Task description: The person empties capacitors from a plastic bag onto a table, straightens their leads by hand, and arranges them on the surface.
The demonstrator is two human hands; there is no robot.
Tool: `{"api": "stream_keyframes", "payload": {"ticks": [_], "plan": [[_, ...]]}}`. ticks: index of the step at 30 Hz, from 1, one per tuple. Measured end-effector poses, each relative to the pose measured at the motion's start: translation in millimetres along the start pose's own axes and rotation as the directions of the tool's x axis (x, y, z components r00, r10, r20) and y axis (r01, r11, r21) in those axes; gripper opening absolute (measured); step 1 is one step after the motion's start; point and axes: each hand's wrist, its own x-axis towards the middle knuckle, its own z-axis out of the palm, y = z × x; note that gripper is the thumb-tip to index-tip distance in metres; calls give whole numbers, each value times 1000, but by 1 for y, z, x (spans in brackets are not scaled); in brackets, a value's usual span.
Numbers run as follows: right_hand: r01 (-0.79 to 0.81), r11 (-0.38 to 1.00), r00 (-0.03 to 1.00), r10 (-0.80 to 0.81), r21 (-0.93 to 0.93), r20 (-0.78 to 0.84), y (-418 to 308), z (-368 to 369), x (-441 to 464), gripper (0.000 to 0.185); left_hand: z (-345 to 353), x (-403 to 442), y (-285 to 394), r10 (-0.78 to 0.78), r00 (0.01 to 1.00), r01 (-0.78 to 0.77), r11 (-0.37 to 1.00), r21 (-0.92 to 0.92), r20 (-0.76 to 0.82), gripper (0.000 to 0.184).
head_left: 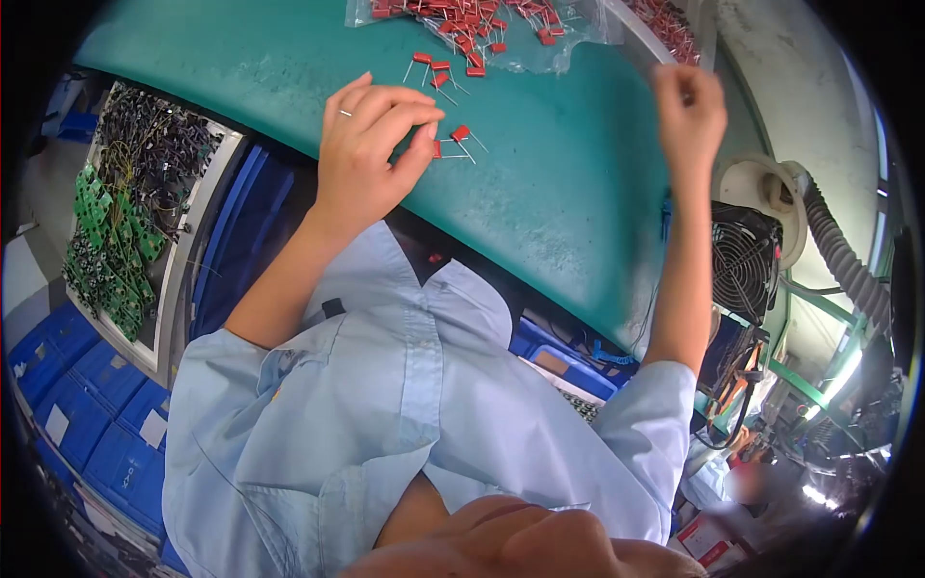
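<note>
L hand (pixel 368 140) beside loose red comps (pixel 461 133), prob. placed for easy reach. R hand (pixel 692 120) well apart (blurred); both grips unclear.

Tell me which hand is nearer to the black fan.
The right. The right hand is over the right part of the green mat, a little forward of the black fan; the left hand is across the mat, well to its left.

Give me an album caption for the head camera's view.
Left hand beside small red parts on a green table; right hand blurred.
</note>
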Motion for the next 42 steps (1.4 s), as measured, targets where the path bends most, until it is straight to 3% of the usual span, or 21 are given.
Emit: {"api": "stream_keyframes", "payload": {"ticks": [1, 3, 6, 7, 10, 12, 14, 16, 20, 23, 26, 29, 32, 39, 42], "plan": [[61, 997, 995, -64, -42, -82, 37, 0, 21, 19, 0, -1, -1, 0, 1000, 0, 1000, 0, -2, 10], [-66, 984, 996, 55, -165, -73, 100, -2, 60, 24, -1, -2, -1, -3, 1000, 3, 1000, 0, -8, 11], [-31, 992, 992, 16, -126, -124, 132, 6, 83, 25, -2, -3, -1, -9, 999, 9, 1000, -9, -31, 11], [-24, 990, 997, 13, -138, -77, 107, 6, 81, 23, -2, -3, -2, -14, 999, 13, 1000, -16, -43, 11], [37, 988, 997, -45, 153, 54, 10, 24, 44, 21, 0, -5, -3, -11, 997, 9, 1000, -28, -76, 12], [63, 972, 939, -135, 226, 318, -64, 25, 6, 21, -1, -5, -2, -9, 997, 7, 1000, -29, -75, 12], [286, 907, 808, -402, 309, 431, -100, 35, -20, 21, -4, -4, 0, -12, 999, 10, 999, -35, -49, 13], [281, 877, 760, -451, 391, 467, -122, 44, -38, 22, -2, -4, -3, -1, 998, -1, 999, -33, -68, 13], [447, 838, 728, -543, 311, 417, -121, 55, -50, 18, -2, -4, -2, 3, 997, -6, 999, -36, -80, 13], [449, 837, 739, -545, 314, 396, -119, 53, -54, 14, -2, -5, -3, 6, 996, -9, 999, -32, -90, 13], [234, 901, 745, -408, 365, 528, -118, 40, -53, 11, -2, -5, -4, 10, 997, -13, 999, -38, -82, 12], [-112, 920, 715, -187, 375, 674, -105, 18, -50, 10, -6, -4, 0, -20, 999, 19, 999, -40, -29, 11], [-306, 921, 631, 9, 239, 776, -92, -4, -44, 10, -6, -4, 0, -22, 1000, 22, 999, -33, -8, 10], [-336, 930, 747, 168, 148, 643, -85, 0, -73, 11, -3, -4, 0, -20, 1000, 20, 1000, -16, -7, 7], [-252, 955, 794, 113, 155, 598, -85, 6, -78, 11, -4, -3, 0, -18, 1000, 18, 1000, -11, 5, 7]]}}
